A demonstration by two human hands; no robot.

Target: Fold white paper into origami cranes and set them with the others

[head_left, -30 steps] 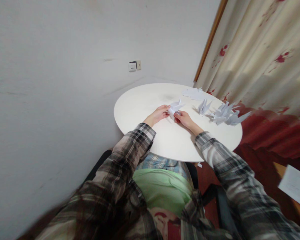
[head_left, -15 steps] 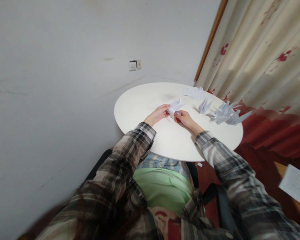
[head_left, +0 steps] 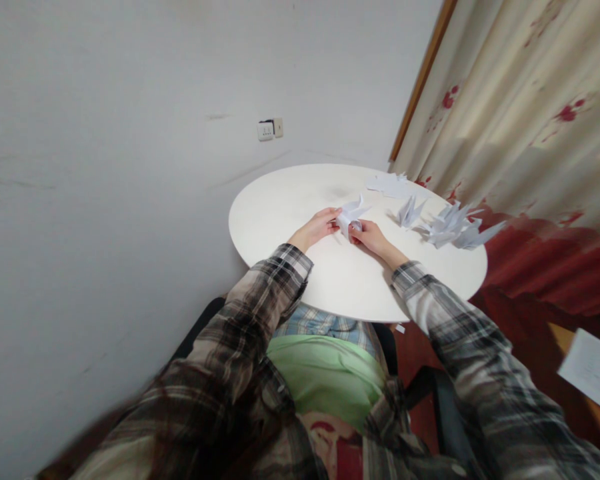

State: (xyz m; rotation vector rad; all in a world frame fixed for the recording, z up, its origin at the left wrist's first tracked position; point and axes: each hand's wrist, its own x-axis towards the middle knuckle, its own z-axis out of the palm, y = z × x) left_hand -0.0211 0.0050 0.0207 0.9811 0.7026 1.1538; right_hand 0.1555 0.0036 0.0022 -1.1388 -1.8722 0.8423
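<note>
A white folded paper crane (head_left: 350,212) is held between my two hands, just above the round white table (head_left: 280,200). My left hand (head_left: 321,225) pinches its left side with thumb and fingers. On the right, my right hand (head_left: 369,237) has its fingers curled and closed on the lower right part of the paper. Pointed flaps stick up and to the right from the crane. Part of the paper is hidden behind the fingers of my right hand.
A single paper crane (head_left: 409,213) stands right of my hands, with a cluster of paper cranes (head_left: 449,225) beyond it near the table's right edge. Flat white paper (head_left: 387,185) lies at the back. A wall socket (head_left: 265,131) and a curtain (head_left: 520,133) are behind.
</note>
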